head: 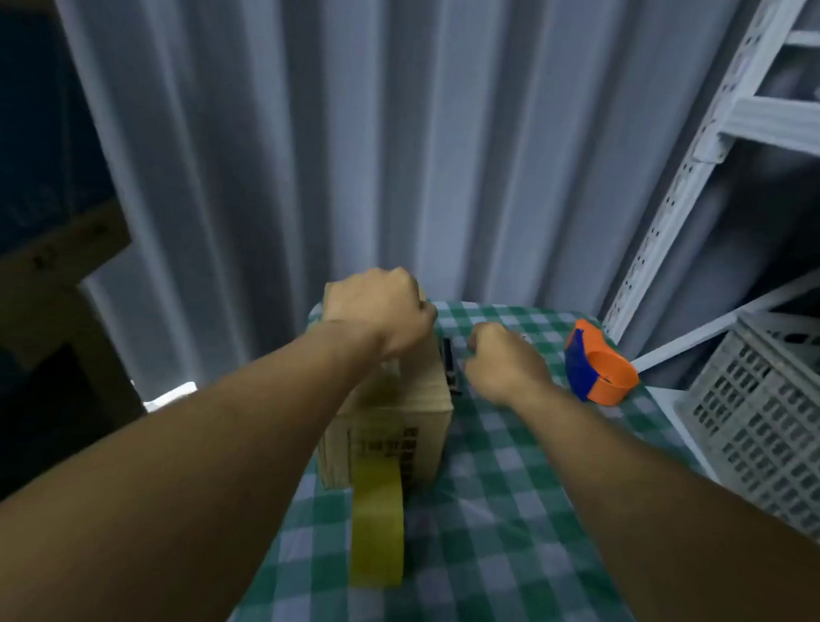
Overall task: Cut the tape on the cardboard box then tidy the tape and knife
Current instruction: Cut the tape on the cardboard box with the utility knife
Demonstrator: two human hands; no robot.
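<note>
Step in hand: by my reading, the cutting stage is about to start or just under way; motion blur makes it hard to say which.
Left hand: the left hand (381, 309) is curled over the far top edge of the cardboard box (396, 423), fingers folded down behind it, apparently steadying it.
Right hand: the right hand (502, 362) is closed into a loose fist just right of the box, beside a dark narrow object (448, 366) that may be the knife; I cannot tell whether the fingers grip it or only touch it.
Box: stands on the checked surface (507, 526), under the left hand and nearer the person than both hands.
Tape: a yellow strip of tape (378, 521) runs down the near face of the box and hangs loose onto the surface, well short of either hand.
Tape dispenser: the orange and blue tape dispenser (598, 366) lies just right of the right hand, untouched.
Crate: a grey slotted crate (770, 420) sits further right, off the surface.
Next move calls for: a firm hold on the knife with the blade turned away from the left hand, then a draw across the tape where it leaves the box, the left hand keeping the box from sliding.
</note>
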